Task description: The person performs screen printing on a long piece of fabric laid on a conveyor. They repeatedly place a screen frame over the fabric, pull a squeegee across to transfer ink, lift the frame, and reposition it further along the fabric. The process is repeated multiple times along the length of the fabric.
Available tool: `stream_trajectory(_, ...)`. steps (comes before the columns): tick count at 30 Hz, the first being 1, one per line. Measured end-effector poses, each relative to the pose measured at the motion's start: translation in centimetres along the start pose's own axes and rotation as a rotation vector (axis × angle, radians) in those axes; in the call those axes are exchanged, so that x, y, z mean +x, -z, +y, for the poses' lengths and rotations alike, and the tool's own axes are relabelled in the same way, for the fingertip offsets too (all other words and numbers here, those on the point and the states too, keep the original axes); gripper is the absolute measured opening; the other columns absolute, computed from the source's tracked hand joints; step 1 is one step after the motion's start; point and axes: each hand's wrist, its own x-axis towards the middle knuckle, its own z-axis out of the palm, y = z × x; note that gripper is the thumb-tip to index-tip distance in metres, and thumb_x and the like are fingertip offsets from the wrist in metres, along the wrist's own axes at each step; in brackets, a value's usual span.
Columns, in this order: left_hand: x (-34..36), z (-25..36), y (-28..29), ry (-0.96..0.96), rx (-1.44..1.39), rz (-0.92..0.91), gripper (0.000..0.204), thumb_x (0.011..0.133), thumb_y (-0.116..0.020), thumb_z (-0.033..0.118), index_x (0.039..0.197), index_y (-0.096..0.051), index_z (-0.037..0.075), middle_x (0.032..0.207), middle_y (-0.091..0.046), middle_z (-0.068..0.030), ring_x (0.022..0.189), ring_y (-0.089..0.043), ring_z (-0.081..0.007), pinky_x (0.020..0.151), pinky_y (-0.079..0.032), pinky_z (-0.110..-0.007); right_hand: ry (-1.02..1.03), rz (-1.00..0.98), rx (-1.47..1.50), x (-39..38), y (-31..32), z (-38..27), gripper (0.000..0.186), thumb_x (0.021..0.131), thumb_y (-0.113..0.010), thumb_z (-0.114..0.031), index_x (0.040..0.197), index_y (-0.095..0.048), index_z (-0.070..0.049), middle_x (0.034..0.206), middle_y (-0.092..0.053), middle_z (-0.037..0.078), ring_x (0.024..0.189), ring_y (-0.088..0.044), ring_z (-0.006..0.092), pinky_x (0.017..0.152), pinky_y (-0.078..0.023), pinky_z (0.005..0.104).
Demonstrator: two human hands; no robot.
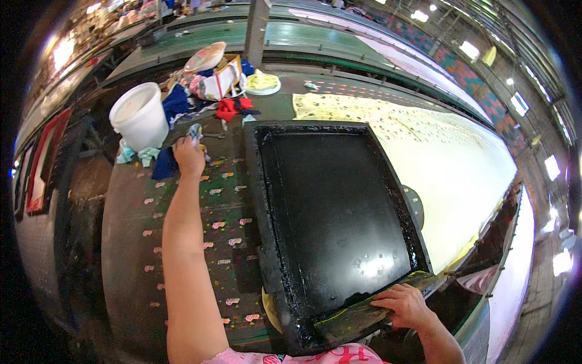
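Note:
My left hand (190,156) reaches far out over the table, its fingers closed on a crumpled grey-blue rag (195,131). A navy cloth (164,165) lies right beside it. In front of me is a black screen-printing frame (262,200), with wet dark ink along its inner edges and a glossy black screen (333,200). A long, ink-stained squeegee (357,315) rests across the frame's near end. My right hand (405,306) grips it near its right end, thumb and fingers over the top edge.
A white bucket (140,118) stands at the far left, beside a heap of coloured rags (212,82) and a white lid (262,85). Yellow patterned fabric (448,176) covers the table to the right. Small printed marks dot the dark tabletop (127,242). A post (256,30) rises behind.

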Motion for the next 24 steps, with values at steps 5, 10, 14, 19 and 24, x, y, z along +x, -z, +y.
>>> stream_trajectory(5, 0.9, 1.6, 2.1, 0.009, -0.023, -0.395, 0.059, 0.093, -0.083, 0.046, 0.131, -0.075, 0.003, 0.143, -0.067, -0.0231, 0.136, -0.061, -0.0413, 0.120, -0.043, -0.053, -0.031, -0.069, -0.003, -0.3, -0.1, 0.2, 0.063, 0.065, -0.084, -0.011, 0.127, -0.082, -0.020, 0.127, -0.078, 0.002, 0.115, -0.072, 0.0262, 0.098, -0.058, 0.0434)
stream_trajectory(10, -1.8, 5.4, 9.2, -0.105, 0.132, -0.227, 0.064, 0.092, -0.085, 0.047, 0.137, -0.073, 0.002, 0.152, -0.064, -0.0191, 0.143, -0.057, -0.0418, 0.121, -0.044, -0.055, -0.001, -0.055, -0.001, 0.0, 0.1, 0.8, 0.057, 0.072, -0.078, -0.010, 0.129, -0.080, -0.019, 0.124, -0.078, 0.002, 0.117, -0.072, 0.0275, 0.099, -0.059, 0.0441)
stream_trajectory(14, -9.4, 6.5, 14.9, -0.234, -0.180, -0.174, 0.046, 0.097, -0.082, 0.030, 0.132, -0.075, 0.001, 0.137, -0.072, -0.0180, 0.129, -0.067, -0.0367, 0.113, -0.051, -0.050, 0.064, -0.009, -0.017, 0.5, 0.2, 0.7, 0.048, 0.077, -0.076, -0.011, 0.124, -0.080, -0.018, 0.121, -0.078, 0.004, 0.114, -0.074, 0.0292, 0.099, -0.059, 0.0450)
stream_trajectory(19, -18.7, 17.6, 20.0, 0.177, -0.643, -0.501, 0.028, 0.101, -0.078, 0.024, 0.116, -0.080, 0.000, 0.112, -0.078, -0.0183, 0.099, -0.077, -0.0342, 0.091, -0.060, -0.043, 0.076, -0.024, -0.056, -1.0, -0.6, 1.1, 0.043, 0.081, -0.076, -0.010, 0.123, -0.079, -0.015, 0.119, -0.078, 0.007, 0.108, -0.076, 0.0309, 0.093, -0.060, 0.0464)
stream_trajectory(24, -21.8, 20.0, 21.8, 0.212, -0.434, -0.454, 0.029, 0.109, -0.066, 0.027, 0.112, -0.079, 0.002, 0.104, -0.077, -0.0216, 0.101, -0.074, -0.0422, 0.090, -0.057, -0.051, 0.116, 0.021, 0.093, 0.4, 1.4, 1.6, 0.042, 0.081, -0.073, 0.001, 0.120, -0.083, -0.011, 0.111, -0.082, 0.012, 0.099, -0.077, 0.0369, 0.086, -0.061, 0.0481)
